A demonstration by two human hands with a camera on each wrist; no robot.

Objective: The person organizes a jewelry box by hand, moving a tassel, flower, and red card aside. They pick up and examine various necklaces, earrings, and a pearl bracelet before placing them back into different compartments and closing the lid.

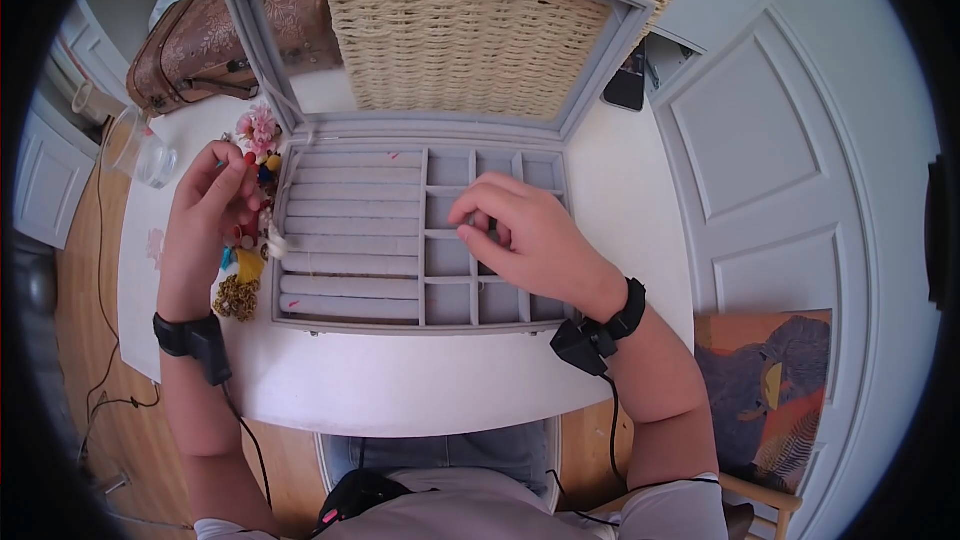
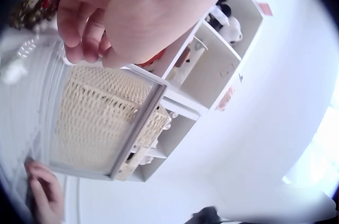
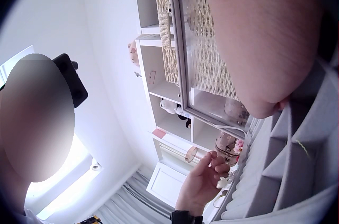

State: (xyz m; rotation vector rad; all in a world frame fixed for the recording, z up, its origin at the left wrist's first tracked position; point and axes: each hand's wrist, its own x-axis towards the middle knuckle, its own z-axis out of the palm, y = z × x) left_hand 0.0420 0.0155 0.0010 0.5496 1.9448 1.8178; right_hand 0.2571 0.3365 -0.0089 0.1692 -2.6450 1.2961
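Note:
A grey jewelry box (image 1: pixel 350 323) lies open on the table, with ring rolls (image 1: pixel 350 208) on its left and square compartments (image 1: pixel 447 302) on its right. Over those compartments is my right hand (image 1: pixel 545 240), fingers bent, thumb apart from the forefinger; its palm is hidden. My left hand (image 1: pixel 205 205) is raised beside the box's left edge, fingers curled and thumb near the forefinger. Something small and red (image 1: pixel 250 158) shows at its fingertips; I cannot tell whether the hand holds it. A pile of jewelry, with a yellow tassel (image 1: pixel 250 266) and gold chain (image 1: pixel 237 297), lies below that hand.
The box's clear lid (image 1: pixel 300 45) stands raised against a woven basket (image 1: pixel 450 40). Behind the left hand are a clear cup (image 1: pixel 155 160) and a brown patterned case (image 1: pixel 190 50). A phone (image 1: pixel 625 85) lies at the back right. Cables hang from both wrist cameras.

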